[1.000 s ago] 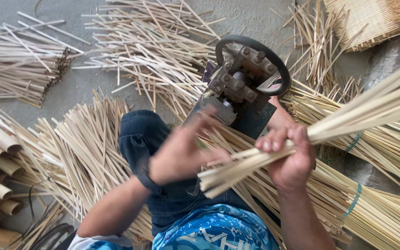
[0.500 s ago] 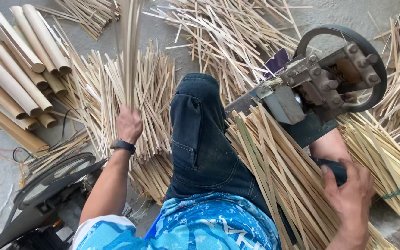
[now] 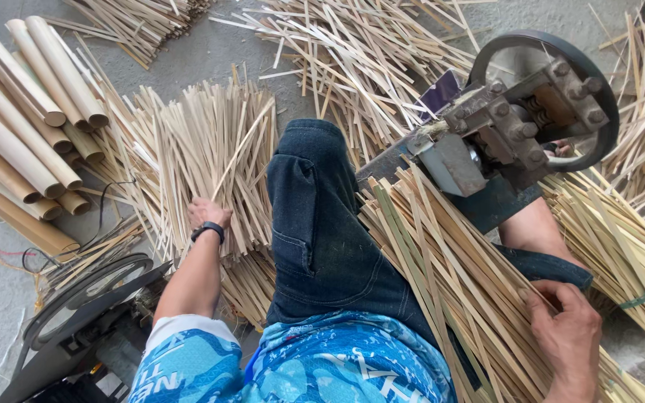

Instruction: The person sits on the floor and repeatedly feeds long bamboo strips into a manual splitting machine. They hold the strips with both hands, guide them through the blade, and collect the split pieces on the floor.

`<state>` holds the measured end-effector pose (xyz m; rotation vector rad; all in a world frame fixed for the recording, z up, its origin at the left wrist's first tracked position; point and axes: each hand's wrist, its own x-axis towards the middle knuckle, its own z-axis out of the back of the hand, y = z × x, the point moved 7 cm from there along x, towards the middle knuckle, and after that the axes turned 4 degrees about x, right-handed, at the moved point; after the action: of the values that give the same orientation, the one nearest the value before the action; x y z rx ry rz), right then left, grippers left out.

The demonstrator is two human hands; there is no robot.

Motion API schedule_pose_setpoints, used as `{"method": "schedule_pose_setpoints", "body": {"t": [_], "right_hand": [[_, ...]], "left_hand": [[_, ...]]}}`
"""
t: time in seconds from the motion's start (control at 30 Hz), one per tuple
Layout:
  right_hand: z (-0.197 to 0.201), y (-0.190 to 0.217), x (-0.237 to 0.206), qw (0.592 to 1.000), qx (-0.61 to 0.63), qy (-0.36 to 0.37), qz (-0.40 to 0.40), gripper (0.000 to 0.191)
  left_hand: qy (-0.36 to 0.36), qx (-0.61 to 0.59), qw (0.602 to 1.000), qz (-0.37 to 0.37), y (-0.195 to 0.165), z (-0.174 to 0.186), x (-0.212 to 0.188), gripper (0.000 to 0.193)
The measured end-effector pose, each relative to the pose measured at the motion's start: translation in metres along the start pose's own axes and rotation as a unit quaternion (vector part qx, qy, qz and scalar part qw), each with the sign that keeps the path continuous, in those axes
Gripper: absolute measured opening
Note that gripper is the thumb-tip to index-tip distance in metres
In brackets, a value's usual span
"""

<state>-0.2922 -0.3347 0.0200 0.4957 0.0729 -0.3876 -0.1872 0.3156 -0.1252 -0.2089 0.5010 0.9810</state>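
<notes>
— Where are the hands right now?
— The left hand point(image 3: 207, 214) rests palm down on the heap of bamboo splints point(image 3: 195, 157) lying on the floor to the left of the raised knee point(image 3: 315, 194), fingers curled into the sticks; whether it has closed on any I cannot tell. The right hand point(image 3: 565, 328) lies on the long pile of splints point(image 3: 442, 276) that slopes up to the splitting machine point(image 3: 502, 142), fingers loosely bent over a few strips, not clenched

— So which step is this?
— I'd judge it a sorting or gathering step: both hands are on stock, nothing is lifted

— And the next move?
— Probably pinching together an even handful from one heap, keeping the ends level so the thin strips don't fan out or snap

— Anything else about?
— Thick bamboo tubes point(image 3: 24, 112) stacked at far left, a dark wheel point(image 3: 87, 295) below them, a tied bundle point(image 3: 636, 254) at right
</notes>
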Motion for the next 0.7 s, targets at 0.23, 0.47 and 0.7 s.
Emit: {"method": "schedule_pose_setpoints", "body": {"t": [0.23,0.47,0.7], "right_hand": [[0.03,-0.015,-0.018,0.986,0.156,-0.045,-0.026,0.017],[0.051,-0.045,-0.021,0.98,0.152,-0.119,-0.056,0.016],[0.029,-0.037,0.014,0.991,0.076,-0.094,-0.049,0.017]], "left_hand": [[-0.1,-0.119,0.947,-0.282,-0.119,0.07,0.0,0.095],[-0.045,-0.28,0.807,-0.518,-0.248,0.147,-0.1,0.07],[0.101,-0.29,0.737,-0.602,-0.343,0.117,-0.193,0.072]]}}
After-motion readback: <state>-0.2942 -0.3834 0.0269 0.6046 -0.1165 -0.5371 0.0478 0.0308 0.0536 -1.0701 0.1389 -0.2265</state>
